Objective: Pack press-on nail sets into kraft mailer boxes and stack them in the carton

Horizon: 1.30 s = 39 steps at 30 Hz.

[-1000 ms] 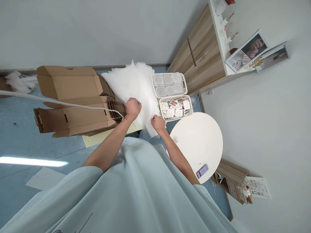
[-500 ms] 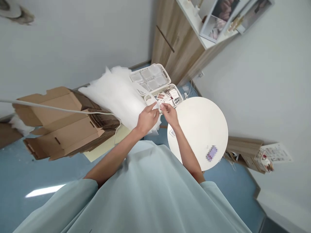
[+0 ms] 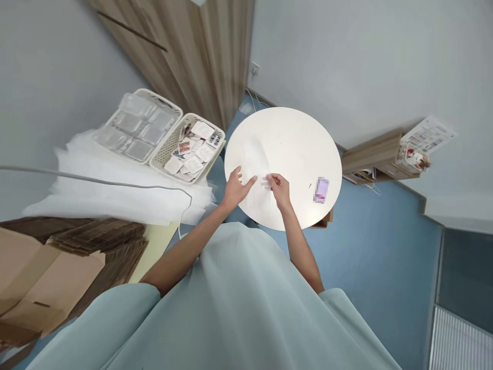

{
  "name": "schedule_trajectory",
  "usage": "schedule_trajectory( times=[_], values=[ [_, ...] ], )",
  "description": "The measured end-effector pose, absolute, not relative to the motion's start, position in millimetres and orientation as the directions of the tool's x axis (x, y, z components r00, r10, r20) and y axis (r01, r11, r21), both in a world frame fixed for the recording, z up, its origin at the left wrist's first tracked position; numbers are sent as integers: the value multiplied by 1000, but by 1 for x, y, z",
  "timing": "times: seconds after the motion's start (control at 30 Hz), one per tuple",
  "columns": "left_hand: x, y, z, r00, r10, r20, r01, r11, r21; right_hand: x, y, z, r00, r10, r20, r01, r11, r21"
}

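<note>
Head view: white sheet point(image 3: 254, 155), illegible cards point(image 3: 193, 164).

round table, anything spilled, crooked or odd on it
Nothing looks spilled. A small dark speck beside the phone stands out on the white table; it's too small to identify. The thin sheet at the right hand is faint against the white, so creases are hard to judge.

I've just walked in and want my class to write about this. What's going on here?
A person has both hands over a round white table, at a thin white sheet. The left hand is spread open; the right hand is curled, but whether it grips the sheet is hard to tell. A blurred purple item lies on the table. To the left are clear boxes and small cards in baskets.
</note>
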<state>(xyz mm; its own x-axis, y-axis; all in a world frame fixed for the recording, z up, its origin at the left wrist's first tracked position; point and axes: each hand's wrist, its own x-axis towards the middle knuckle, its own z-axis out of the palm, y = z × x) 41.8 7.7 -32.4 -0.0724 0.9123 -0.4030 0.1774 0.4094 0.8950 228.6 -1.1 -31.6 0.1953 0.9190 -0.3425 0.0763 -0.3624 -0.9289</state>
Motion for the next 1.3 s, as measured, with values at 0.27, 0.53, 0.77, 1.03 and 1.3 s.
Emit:
schedule_trajectory(
  times=[0.27, 0.53, 0.77, 1.03, 1.3],
  values=[
    [99, 29, -57, 304, 701, -645, -288, 714, 639, 294, -44, -59, 247, 864, -439, -86, -432, -898],
    [136, 23, -49, 303, 742, -598, -132, 654, 745, 322, -48, -60, 460, 826, -327, 114, -420, -900],
    [147, 16, -34, 388, 725, -569, -91, 645, 759, 328, -31, -58, 413, 845, -341, 122, -422, -899],
    [139, 10, -30, 386, 722, -575, -52, 639, 767, 321, -34, -70, 300, 870, -390, 36, -419, -907],
    [125, 8, -36, 408, 702, -584, -53, 657, 752, 306, -33, -79, 278, 856, -436, -28, -446, -895]
  ],
)
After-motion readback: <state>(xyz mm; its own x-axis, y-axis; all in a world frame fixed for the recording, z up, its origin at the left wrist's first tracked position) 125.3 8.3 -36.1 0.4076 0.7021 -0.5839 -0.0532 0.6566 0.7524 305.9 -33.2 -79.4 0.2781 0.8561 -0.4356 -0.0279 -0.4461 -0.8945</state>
